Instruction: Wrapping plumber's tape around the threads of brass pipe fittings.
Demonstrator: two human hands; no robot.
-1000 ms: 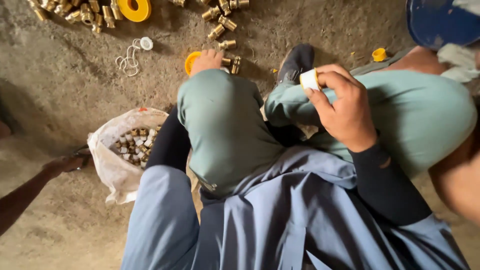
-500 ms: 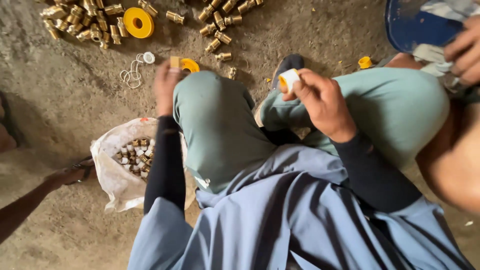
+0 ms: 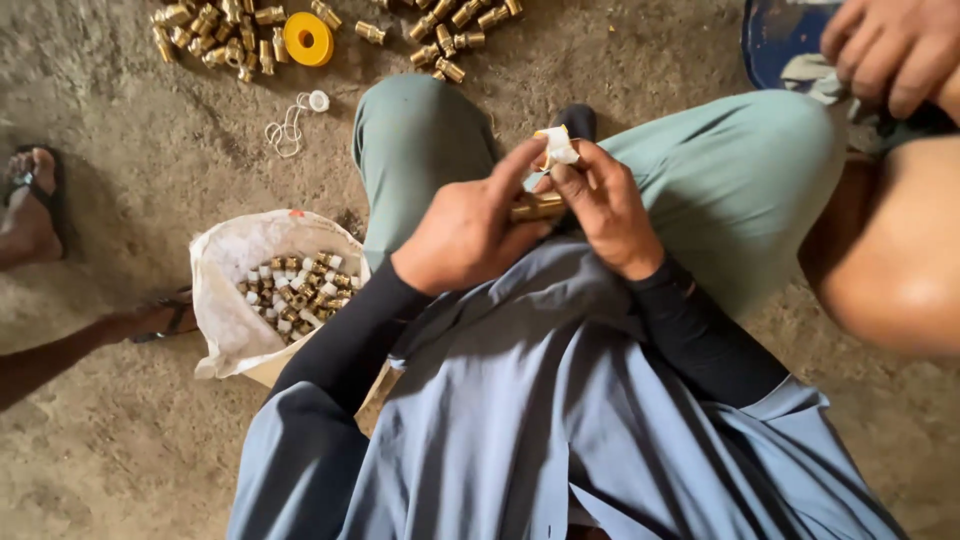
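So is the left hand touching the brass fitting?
Touching. The head view shows the left hand with fingers closed around the brass fitting; the right hand pinches white tape above.

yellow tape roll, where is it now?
Head view, top left: the yellow tape roll lies flat on the ground just right of a pile of brass fittings, above a small white cap and string.

Bag (image 3: 240, 300) of fittings (image 3: 295, 290) lies left of the hands (image 3: 540, 215).
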